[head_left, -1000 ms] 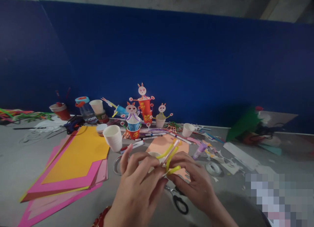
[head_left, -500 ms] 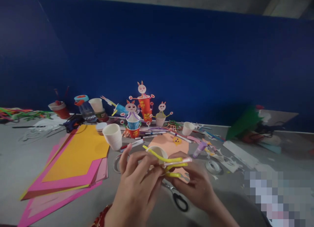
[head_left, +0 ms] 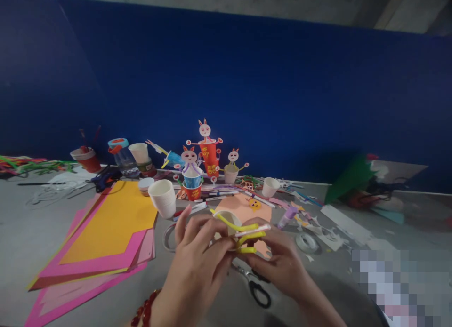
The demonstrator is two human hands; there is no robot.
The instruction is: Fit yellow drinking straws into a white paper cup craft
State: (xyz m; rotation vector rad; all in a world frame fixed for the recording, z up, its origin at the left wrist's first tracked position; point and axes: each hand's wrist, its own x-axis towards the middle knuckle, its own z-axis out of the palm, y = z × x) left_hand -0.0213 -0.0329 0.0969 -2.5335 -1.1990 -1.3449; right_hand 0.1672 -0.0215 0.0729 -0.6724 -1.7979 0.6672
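My left hand (head_left: 197,261) and my right hand (head_left: 280,263) meet low in the middle of the view, both pinched on a bundle of yellow and white pipe cleaners (head_left: 243,233). The strands bend and stick out up and to the left, over a white paper cup (head_left: 229,219) lying just behind my fingers. Black-handled scissors (head_left: 256,287) rest on the grey table beneath my right hand. A peach paper sheet (head_left: 243,207) lies behind the cup.
Stacked pink and orange paper sheets (head_left: 106,233) lie at the left. Behind stand an upright white cup (head_left: 162,197), bunny cup figures (head_left: 201,162), markers, a jar (head_left: 122,155), a red cup (head_left: 84,158) and tape rolls (head_left: 306,242). A blue wall (head_left: 247,82) backs the table.
The pipe cleaner bundle swung from pointing up to lying level between my hands, and my hands shifted slightly with it.
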